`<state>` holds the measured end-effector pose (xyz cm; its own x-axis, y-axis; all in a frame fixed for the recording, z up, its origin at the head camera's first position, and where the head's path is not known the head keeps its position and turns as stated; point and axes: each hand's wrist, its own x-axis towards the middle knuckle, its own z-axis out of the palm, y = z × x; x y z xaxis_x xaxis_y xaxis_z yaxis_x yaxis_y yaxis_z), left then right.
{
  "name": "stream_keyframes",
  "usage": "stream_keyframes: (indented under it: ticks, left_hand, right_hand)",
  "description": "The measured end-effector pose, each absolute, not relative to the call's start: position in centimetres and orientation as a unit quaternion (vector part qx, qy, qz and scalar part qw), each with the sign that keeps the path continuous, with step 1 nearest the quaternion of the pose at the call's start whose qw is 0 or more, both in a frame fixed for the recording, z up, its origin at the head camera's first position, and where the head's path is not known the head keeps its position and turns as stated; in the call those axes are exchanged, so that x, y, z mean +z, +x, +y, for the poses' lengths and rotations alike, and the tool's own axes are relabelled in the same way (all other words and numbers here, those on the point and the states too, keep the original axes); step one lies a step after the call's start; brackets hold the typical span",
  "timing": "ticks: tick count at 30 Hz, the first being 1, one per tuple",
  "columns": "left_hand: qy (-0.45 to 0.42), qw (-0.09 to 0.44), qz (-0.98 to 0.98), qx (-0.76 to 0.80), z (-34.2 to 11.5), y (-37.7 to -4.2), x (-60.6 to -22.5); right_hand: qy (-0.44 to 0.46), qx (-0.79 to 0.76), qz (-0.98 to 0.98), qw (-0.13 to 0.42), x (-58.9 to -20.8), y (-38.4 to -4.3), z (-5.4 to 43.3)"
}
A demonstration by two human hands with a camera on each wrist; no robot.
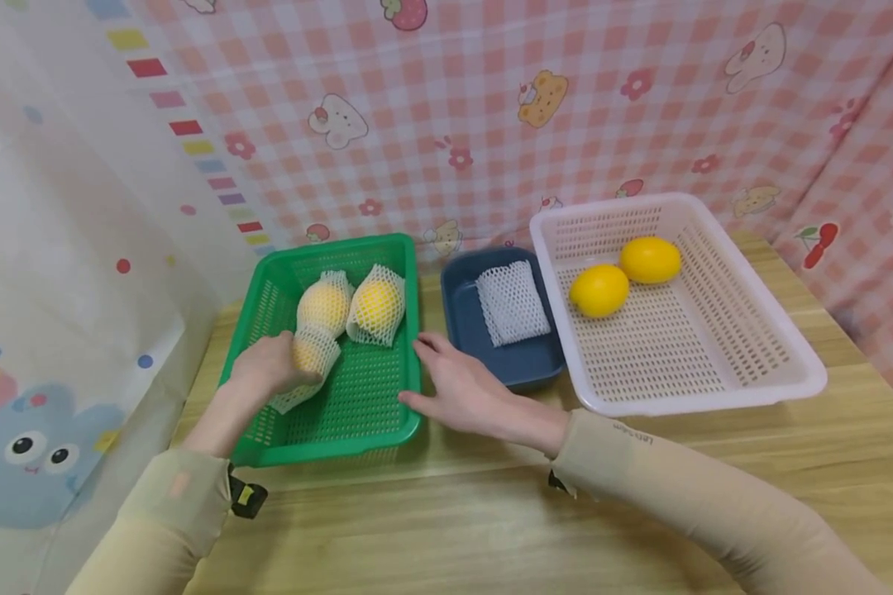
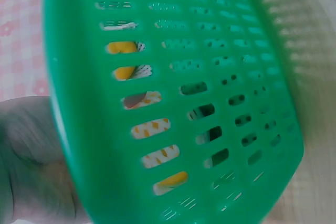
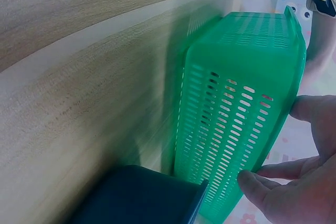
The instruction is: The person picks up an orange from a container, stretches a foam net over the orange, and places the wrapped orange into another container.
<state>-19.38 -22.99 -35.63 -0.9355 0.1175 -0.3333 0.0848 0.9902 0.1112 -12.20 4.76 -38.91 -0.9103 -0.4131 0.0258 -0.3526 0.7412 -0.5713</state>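
Observation:
Inside the green basket [image 1: 372, 388], my left hand [image 1: 264, 368] grips a yellow lemon in a white foam net [image 1: 314, 355]; its fingertips are partly hidden. Two more netted fruits lie beside it, a paler one [image 1: 323, 306] touching it and a bright yellow lemon [image 1: 377, 306] to the right. At the basket's right rim, my right hand [image 1: 465, 388] has its thumb and fingers spread and touching the edge. The right wrist view shows that hand's fingertips [image 3: 252, 187] against the green rim. Through slots in the basket wall [image 2: 105, 129], the left wrist view shows bits of yellow and netting.
A dark blue tray [image 1: 506, 372] holding a flat white foam net [image 1: 513, 304] stands between the baskets. To its right is a white basket [image 1: 744, 397] with two bare lemons [image 1: 599, 291]. Everything stands on a wooden table [image 1: 417, 529] before a pink checked cloth [image 1: 446, 99].

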Motion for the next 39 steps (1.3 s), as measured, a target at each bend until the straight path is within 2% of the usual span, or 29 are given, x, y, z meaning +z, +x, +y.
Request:
stream_keyframes:
  ticks: [23,26,31,39]
  left_hand:
    - [0.050,0.136,0.987,0.069,-23.3,-18.3,-35.7]
    - [0.049,0.101,0.991,0.075,-23.1,-18.1,-35.4]
    - [0.053,0.015,0.989,0.134,-22.3,-17.8,-34.8]
    - [0.073,-0.083,0.955,0.274,-20.0,-16.9,-34.0]
  right_hand:
    - [-0.207,-0.298,0.931,0.045,-38.9,-11.8,4.9]
    - [-0.211,-0.300,0.930,0.042,-38.7,-11.4,5.2]
    - [-0.220,-0.304,0.926,0.029,-38.0,-10.4,6.2]
    - [-0.268,-0.270,0.924,-0.032,-36.4,-8.5,9.1]
